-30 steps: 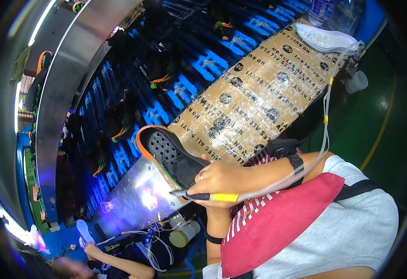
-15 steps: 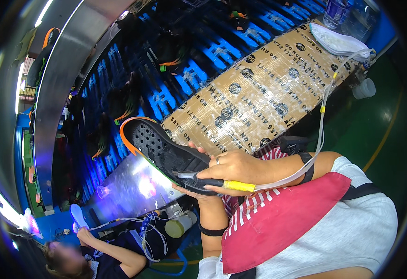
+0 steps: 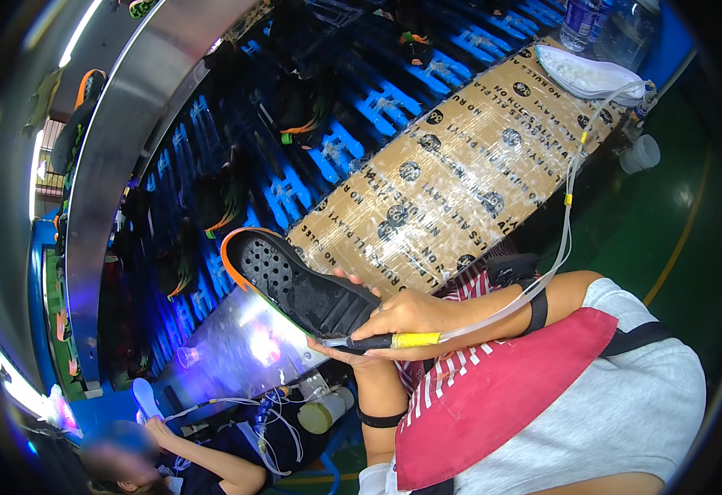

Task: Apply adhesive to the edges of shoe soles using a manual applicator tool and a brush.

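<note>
My left hand [image 3: 336, 353] grips a black shoe sole [image 3: 295, 285] from beneath and along its sides, with some fingers showing at its far edge. The sole has a raised rim, orange round the far-left end and green along one side. Round holes fill the orange end, and ribs cross the other. My right hand [image 3: 406, 320] pinches the black handle of a hose-fed glue brush [image 3: 369, 341]. Its pale tip lies at the sole's near edge, close to my left fingers. Yellow tape [image 3: 416, 339] wraps the handle's back, where a clear hose [image 3: 571, 186] runs off.
A taped cardboard sheet [image 3: 452, 173] covers the bench beyond my hands. On its far right lie a white sole [image 3: 588, 74] and bottles [image 3: 578, 23]. Blue slats [image 3: 386, 107] carry dark shoe uppers [image 3: 295, 111]. Lower left, a co-worker's hand [image 3: 156, 427] holds a pale sole [image 3: 145, 398].
The sole has shifted slightly right and down in my left hand. My right hand has lowered the brush, its tip moving from the sole's inside to the near edge.
</note>
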`<state>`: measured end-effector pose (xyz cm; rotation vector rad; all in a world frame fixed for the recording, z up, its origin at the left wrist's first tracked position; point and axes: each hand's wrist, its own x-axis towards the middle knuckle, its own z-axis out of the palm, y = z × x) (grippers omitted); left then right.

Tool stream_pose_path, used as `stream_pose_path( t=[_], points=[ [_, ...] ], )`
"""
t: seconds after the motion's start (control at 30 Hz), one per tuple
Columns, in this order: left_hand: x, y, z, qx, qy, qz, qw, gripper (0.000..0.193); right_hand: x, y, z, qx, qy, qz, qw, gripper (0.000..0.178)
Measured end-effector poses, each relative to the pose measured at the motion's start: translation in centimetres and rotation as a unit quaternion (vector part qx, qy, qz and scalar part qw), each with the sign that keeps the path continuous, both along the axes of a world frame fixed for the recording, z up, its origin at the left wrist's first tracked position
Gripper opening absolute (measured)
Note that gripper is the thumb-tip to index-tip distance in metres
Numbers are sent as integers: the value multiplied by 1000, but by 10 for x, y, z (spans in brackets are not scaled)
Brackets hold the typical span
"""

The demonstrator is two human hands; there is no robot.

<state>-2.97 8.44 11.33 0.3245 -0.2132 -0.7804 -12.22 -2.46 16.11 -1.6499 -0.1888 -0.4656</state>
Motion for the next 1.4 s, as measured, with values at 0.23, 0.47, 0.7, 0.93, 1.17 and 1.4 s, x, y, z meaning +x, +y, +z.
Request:
stream_pose_path(
  t=[0.23, 0.47, 0.7, 0.93, 1.17, 1.4],
  points=[
    [9, 0, 0, -41, -30, -6, 999, 80, -5, -12, 15, 40, -48, 18, 998, 24],
    [13, 5, 8, -36, -54, -2, 998, 80, -8, -1, 10, -34, 9, 19, 999, 21],
    [23, 15, 25, -13, -41, 2, 999, 86, -10, -8, 10, -81, 6, 50, 995, 27],
    [35, 31, 28, -28, -50, -21, 998, 86, -13, -10, 18, -37, -39, 119, 991, 26],
    [43, 44, 28, 28, -64, -48, 996, 94, -12, -16, 9, -152, -26, 185, 971, 26],
    [53, 38, 36, 54, -128, -142, 980, 96, -11, -11, 4, -240, -62, 91, 965, 24]
  ],
)
